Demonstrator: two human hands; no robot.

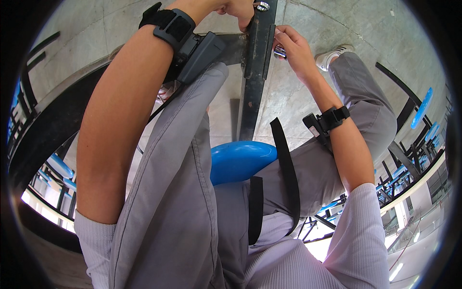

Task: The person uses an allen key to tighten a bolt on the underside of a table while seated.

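Note:
My left hand (237,13) is at the top, fingers curled beside the dark steel beam (255,106); a silver ring spanner end (262,6) shows just past its fingertips, and what the fingers grip is partly out of view. My right hand (294,48) is at the beam’s right side, fingers bent round a shiny metal piece (280,52), too small to identify exactly, with fingertips by the flange. Below, a round blue seat (240,159) sits between my legs. Black devices are strapped to both wrists.
A curved black metal frame (45,127) runs along the left. Frames with blue seats (421,108) stand at both sides. My grey-trousered legs flank the beam, with a shoe (332,54) on the concrete floor (317,21). Loose black straps (284,164) lie over my right thigh.

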